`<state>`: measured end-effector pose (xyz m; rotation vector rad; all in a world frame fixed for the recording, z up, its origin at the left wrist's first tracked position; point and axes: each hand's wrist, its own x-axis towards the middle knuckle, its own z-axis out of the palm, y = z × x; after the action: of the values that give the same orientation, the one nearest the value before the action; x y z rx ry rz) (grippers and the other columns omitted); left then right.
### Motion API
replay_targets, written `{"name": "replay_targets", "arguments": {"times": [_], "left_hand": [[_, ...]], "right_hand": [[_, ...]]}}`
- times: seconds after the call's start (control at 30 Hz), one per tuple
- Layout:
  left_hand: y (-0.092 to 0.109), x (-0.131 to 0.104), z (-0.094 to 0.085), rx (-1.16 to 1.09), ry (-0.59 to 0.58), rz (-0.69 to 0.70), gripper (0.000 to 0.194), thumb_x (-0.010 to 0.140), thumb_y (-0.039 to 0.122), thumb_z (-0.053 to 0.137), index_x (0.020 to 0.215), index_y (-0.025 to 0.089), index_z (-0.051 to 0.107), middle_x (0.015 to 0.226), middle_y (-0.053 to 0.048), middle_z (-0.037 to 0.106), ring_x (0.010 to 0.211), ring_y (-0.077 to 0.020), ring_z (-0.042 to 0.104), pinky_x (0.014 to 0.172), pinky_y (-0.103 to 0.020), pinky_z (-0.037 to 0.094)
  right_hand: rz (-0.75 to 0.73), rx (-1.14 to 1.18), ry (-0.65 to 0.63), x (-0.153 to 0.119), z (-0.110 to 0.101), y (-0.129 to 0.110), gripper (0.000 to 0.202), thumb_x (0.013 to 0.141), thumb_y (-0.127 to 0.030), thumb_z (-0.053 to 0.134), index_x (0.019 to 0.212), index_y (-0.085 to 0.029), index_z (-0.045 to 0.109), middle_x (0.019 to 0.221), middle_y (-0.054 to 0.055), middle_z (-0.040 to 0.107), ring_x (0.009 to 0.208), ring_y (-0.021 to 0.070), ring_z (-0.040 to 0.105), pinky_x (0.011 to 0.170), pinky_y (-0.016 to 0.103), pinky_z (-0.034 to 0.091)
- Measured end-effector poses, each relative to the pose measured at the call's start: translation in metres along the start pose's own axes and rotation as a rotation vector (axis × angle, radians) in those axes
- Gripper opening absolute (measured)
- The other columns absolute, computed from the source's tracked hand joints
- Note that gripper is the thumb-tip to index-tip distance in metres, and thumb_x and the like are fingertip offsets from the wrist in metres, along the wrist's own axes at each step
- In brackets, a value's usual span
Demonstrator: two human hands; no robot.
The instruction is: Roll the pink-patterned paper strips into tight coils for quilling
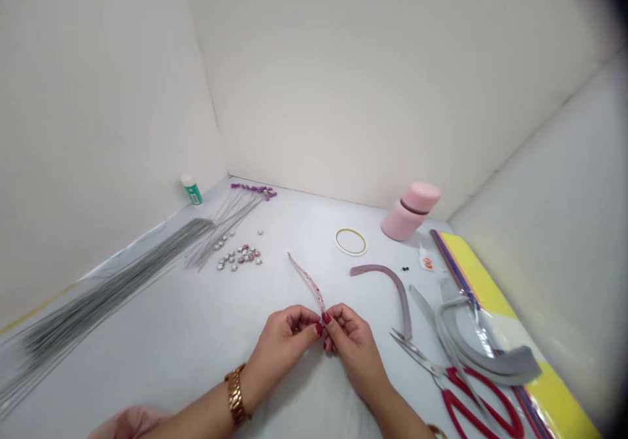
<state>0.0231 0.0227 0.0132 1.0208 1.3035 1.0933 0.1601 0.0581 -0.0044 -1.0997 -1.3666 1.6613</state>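
A narrow pink patterned paper strip (308, 280) rises from between my fingertips, its free end pointing away and to the left. My left hand (287, 337) pinches the near end of the strip between thumb and finger. Tight against it, my right hand (350, 337) pinches the same end, so the part inside the fingers is hidden. To the left lies a loose group of small silver and pink folded stars (245, 254). On the right, a curved stack of mauve paper strips (403, 295) rests on the table.
Red-handled scissors (456, 377) and curled grey strips (495, 360) lie at right beside coloured sheets (490, 295). Behind stand a pink bottle (411, 211), a tape ring (350, 242) and a small glue bottle (426, 259). Thin wires (122, 285), purple-tipped stems (252, 189) and a glue stick (192, 190) are left.
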Motion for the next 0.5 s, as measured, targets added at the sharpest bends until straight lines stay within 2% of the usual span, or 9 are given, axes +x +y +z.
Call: {"name": "replay_targets", "arguments": {"times": [0.5], "left_hand": [[-0.0037,0.0008,-0.0032,0.118,0.001,0.03,0.011,0.074,0.021,0.053,0.072,0.013,0.062,0.067,-0.004,0.065,0.063,-0.0152,0.058,0.059,-0.023,0.043]], "right_hand": [[0.02,0.074,-0.055,0.0022,-0.0025,-0.0033,0.019,0.077,-0.03,0.058,0.07,-0.015,0.05,0.056,-0.003,0.052,0.045,0.0059,0.044,0.044,0.018,0.033]]}}
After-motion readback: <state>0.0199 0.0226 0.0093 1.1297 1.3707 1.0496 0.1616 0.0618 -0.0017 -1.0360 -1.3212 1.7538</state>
